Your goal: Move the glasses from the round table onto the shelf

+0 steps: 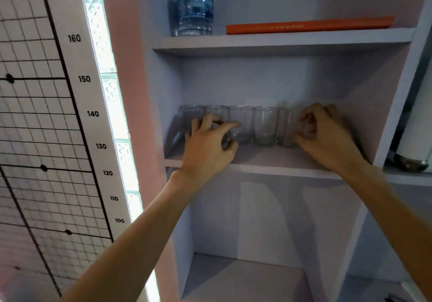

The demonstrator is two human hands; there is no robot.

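Five glasses point(265, 126) on one shelf point(257, 160)

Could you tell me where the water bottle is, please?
In the head view, the bottle stands at the left end of the upper shelf, just left of the orange book, above the glasses.
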